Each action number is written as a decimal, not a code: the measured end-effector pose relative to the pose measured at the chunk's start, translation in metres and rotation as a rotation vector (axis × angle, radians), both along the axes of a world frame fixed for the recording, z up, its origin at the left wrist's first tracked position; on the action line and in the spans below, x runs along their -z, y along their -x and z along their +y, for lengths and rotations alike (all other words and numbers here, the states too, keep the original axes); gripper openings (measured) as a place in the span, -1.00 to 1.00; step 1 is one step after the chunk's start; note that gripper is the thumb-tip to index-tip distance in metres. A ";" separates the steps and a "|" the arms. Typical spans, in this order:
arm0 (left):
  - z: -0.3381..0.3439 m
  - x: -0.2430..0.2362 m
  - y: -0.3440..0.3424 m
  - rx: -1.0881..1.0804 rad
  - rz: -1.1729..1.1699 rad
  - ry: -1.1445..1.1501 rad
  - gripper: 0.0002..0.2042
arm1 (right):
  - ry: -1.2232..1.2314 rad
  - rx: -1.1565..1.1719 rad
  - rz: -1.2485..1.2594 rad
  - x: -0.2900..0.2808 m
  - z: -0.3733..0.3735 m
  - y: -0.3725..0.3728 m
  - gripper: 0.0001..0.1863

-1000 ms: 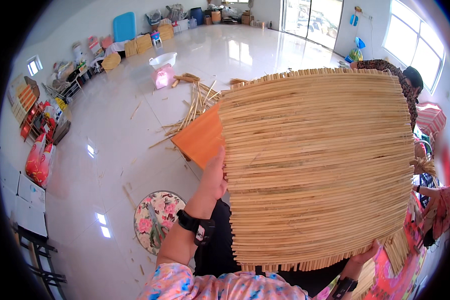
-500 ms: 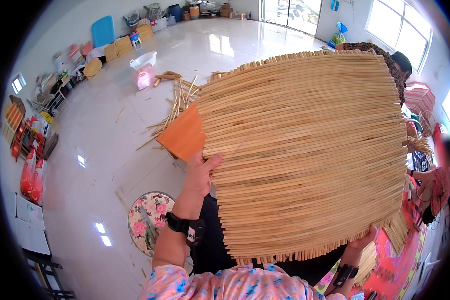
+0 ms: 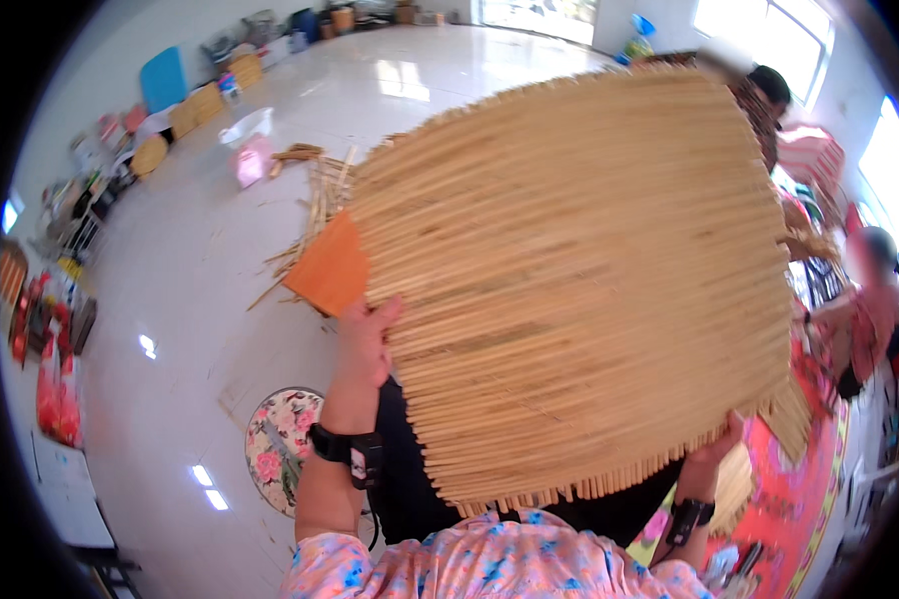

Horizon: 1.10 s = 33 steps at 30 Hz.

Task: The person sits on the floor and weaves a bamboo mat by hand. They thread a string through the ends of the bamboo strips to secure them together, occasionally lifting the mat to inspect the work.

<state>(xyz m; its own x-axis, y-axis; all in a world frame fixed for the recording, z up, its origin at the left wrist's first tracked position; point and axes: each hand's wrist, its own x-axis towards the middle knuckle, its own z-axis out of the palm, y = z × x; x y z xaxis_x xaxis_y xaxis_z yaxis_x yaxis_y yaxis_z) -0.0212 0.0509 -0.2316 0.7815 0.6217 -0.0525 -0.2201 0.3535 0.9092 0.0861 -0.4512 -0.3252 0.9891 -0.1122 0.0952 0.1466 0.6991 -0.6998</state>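
Observation:
A big mat of straw-coloured stalks [image 3: 579, 280], laid side by side in rows, is held up before me and fills much of the head view, slightly blurred. My left hand [image 3: 365, 334] grips its left edge, thumb on the upper face and the other fingers hidden behind. At the near right corner, my right hand [image 3: 717, 441] is closed on the mat's edge, most of its fingers underneath. An orange board [image 3: 330, 270] sticks out from behind the mat, just beyond my left hand. Loose stalks [image 3: 330, 190] lie scattered past the board.
A round floral-topped piece [image 3: 268, 429] is by my left forearm. Red-pink patterned cloth [image 3: 769, 509] spreads at the right. One person [image 3: 874, 319] is at the right, another [image 3: 767, 100] behind the mat's far corner. A pink bag [image 3: 254, 162] and white basin [image 3: 247, 127] stand far left.
The view has turned, so room, mat and hands all appear farther left. The mat is more blurred and looks slightly tilted differently. Both hands keep their hold.

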 end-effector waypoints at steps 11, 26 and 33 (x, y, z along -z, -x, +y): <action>0.031 -0.040 -0.019 0.022 0.219 -0.308 -0.42 | -0.208 -0.214 0.254 -0.057 0.068 -0.011 -0.46; -0.037 -0.048 0.003 0.355 0.287 -1.100 -0.20 | -0.178 -0.073 0.264 -0.073 0.088 -0.008 -0.54; -0.067 -0.049 0.004 0.554 0.288 -1.210 -0.15 | -0.160 0.007 0.276 -0.076 0.089 -0.006 -0.57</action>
